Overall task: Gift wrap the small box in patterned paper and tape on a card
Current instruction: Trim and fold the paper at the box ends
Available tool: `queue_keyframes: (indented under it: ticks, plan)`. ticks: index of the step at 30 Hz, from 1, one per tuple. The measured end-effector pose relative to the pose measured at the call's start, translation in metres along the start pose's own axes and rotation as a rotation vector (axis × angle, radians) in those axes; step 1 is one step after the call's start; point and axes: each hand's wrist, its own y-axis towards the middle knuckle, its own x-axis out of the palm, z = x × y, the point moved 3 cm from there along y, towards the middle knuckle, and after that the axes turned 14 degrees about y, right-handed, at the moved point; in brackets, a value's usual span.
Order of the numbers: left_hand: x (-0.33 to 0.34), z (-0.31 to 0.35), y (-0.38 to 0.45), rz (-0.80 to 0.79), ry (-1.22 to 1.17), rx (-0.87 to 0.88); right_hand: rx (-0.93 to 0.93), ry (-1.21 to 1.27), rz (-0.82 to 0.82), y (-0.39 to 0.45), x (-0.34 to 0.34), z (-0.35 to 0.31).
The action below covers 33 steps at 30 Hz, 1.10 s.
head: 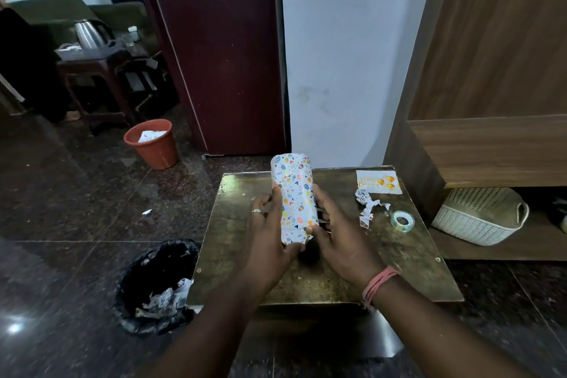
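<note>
A small box wrapped in white paper with coloured egg and heart prints [294,193] is held up above the low brown table [408,267], its long axis pointing away from me. My left hand [270,233] grips its left side and near end, thumb along the edge. My right hand [334,230] grips the right side, thumb on the near corner. A white birthday card with gold balloons [379,182] lies flat at the table's far right. A roll of clear tape [402,221] lies near the right edge.
Torn scraps of wrapping paper [368,205] lie between card and tape. A black-lined bin [159,285] with paper waste stands left of the table, an orange bucket [152,144] farther back. A white woven basket [481,215] sits on a low shelf at right.
</note>
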Motion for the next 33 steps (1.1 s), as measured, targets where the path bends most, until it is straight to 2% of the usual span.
queue_keyframes:
  ticks: [5,10,13,18,22,33]
  plan:
    - [-0.001,0.001,-0.001,0.083,0.073,0.055,-0.059,-0.162,-0.084,-0.001,-0.005,0.005]
    - [0.004,-0.004,0.001,0.162,0.086,0.046,-0.054,-0.135,-0.068,0.001,-0.003,0.001]
    - [0.005,0.0,-0.005,0.207,0.137,0.053,0.019,-0.063,-0.066,0.002,-0.003,0.008]
    - [0.013,-0.005,-0.015,0.154,0.198,0.026,0.067,0.055,0.021,0.004,0.004,0.019]
    - [0.017,0.002,-0.018,0.158,0.194,0.048,0.11,0.041,0.073,0.005,0.0,0.027]
    - [0.01,0.004,-0.025,0.098,0.055,0.066,0.173,0.072,0.06,-0.003,-0.002,0.03]
